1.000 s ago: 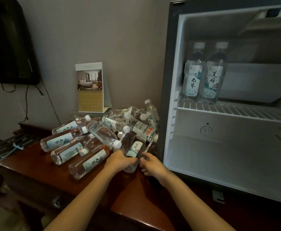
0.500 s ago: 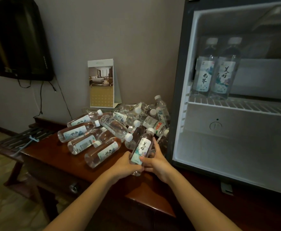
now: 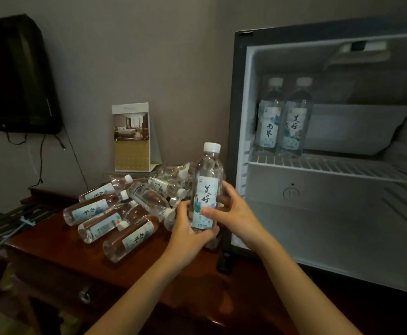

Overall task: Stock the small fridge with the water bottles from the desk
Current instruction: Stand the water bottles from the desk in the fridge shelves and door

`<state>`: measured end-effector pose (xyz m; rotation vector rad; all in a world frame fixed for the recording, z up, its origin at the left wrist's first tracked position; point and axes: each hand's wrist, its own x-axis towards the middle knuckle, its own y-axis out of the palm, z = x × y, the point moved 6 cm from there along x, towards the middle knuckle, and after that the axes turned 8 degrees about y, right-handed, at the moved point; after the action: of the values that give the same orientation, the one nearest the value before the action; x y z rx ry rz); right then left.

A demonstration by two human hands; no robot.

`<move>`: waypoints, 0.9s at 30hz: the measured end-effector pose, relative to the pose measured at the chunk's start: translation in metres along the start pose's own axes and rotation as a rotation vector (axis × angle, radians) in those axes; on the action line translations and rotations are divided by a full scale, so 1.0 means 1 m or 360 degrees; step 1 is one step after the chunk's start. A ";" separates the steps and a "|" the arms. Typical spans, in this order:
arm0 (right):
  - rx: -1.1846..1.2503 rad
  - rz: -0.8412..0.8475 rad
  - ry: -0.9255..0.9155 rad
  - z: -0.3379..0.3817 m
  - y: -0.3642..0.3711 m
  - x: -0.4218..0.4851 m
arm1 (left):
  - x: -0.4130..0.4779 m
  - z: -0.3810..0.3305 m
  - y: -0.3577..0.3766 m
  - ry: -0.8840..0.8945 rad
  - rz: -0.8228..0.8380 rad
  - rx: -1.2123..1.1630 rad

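Observation:
A clear water bottle (image 3: 207, 184) with a white cap and a pale label stands upright in the air, just left of the open small fridge (image 3: 330, 213). My left hand (image 3: 188, 232) grips its lower part from the left and below. My right hand (image 3: 231, 209) holds it from the right, thumb across the label. Several more bottles lie in a pile (image 3: 125, 211) on the dark wooden desk (image 3: 52, 247). Two bottles (image 3: 282, 119) stand upright at the left of the fridge's wire shelf (image 3: 342, 166).
A standing calendar card (image 3: 132, 137) leans at the wall behind the pile. A black TV (image 3: 16, 76) hangs at the upper left with cables below it. The fridge's lower compartment (image 3: 330, 228) holds nothing.
Both hands have lifted one bottle out of the pile and turned it upright, raising it towards the fridge. The view has shifted left and back a little.

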<state>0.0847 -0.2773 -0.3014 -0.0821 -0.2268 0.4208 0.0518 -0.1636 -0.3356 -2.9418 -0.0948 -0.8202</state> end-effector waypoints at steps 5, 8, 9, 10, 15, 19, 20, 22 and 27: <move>-0.0087 -0.0087 -0.0100 0.030 -0.035 -0.020 | 0.011 -0.025 0.037 0.0229 -0.0040 -0.0064; -0.0196 -0.0198 -0.0159 0.047 -0.062 -0.035 | 0.022 -0.039 0.067 0.0339 0.0020 -0.0095; -0.0253 -0.0249 -0.0204 0.054 -0.073 -0.040 | 0.026 -0.043 0.078 0.0361 0.0057 -0.0125; -0.0309 -0.0311 -0.0252 0.061 -0.084 -0.046 | 0.030 -0.048 0.089 0.0387 0.0098 -0.0156; -0.0487 -0.0707 -0.0451 0.091 -0.141 -0.068 | 0.062 -0.078 0.142 0.0515 0.0205 -0.0113; -0.0585 -0.0953 -0.0529 0.114 -0.178 -0.068 | 0.095 -0.098 0.177 0.0600 0.0201 0.0044; -0.0595 -0.0994 -0.0520 0.119 -0.187 -0.065 | 0.103 -0.102 0.186 0.0631 0.0183 0.0085; -0.0608 -0.1039 -0.0490 0.124 -0.203 -0.058 | 0.119 -0.107 0.200 0.0634 0.0163 0.0251; -0.0698 -0.1053 -0.0378 0.123 -0.230 -0.035 | 0.144 -0.102 0.217 0.0676 0.0243 0.0478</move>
<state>0.1152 -0.4967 -0.1596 -0.3760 -0.5566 -0.2876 0.1404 -0.3839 -0.1878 -2.4082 0.0335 -1.2573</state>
